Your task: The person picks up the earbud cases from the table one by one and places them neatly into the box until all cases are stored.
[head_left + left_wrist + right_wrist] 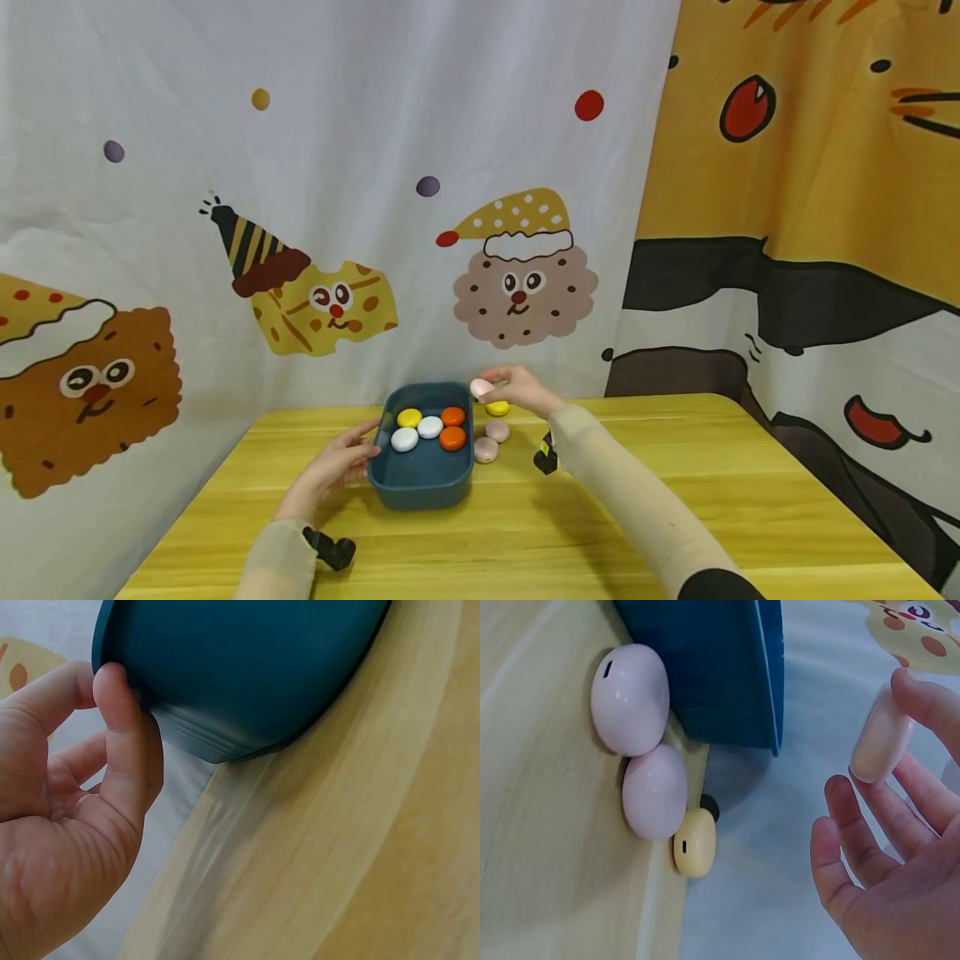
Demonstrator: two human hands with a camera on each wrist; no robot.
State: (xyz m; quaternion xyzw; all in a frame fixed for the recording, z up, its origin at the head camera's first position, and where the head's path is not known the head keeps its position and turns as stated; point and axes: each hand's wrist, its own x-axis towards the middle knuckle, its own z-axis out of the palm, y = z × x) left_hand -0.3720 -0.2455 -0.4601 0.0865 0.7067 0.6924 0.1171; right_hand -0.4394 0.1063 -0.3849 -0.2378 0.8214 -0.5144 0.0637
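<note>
A dark blue box [423, 498] stands on the table, and my left hand [339, 463] pinches its left rim between thumb and fingers. Inside lie a yellow case [408, 418], two white cases [404, 440] and two orange cases [452, 439], all round and glossy. My right hand [527, 391] holds a pale pink case [882, 739] between thumb and fingers, raised just beyond the box's right rim. Below it on the table, right of the box, are two pink cases [630, 700] and another yellow case [694, 844]. One pink case and that yellow one show small dark slots, like earbud charging cases.
A wood-patterned table [637, 500] bears everything. Behind it hangs a white curtain [360, 100] with cartoon prints, and a cat-patterned cloth [697, 183] hangs at the right. In the right wrist view a small black thing [712, 805] shows behind the yellow case.
</note>
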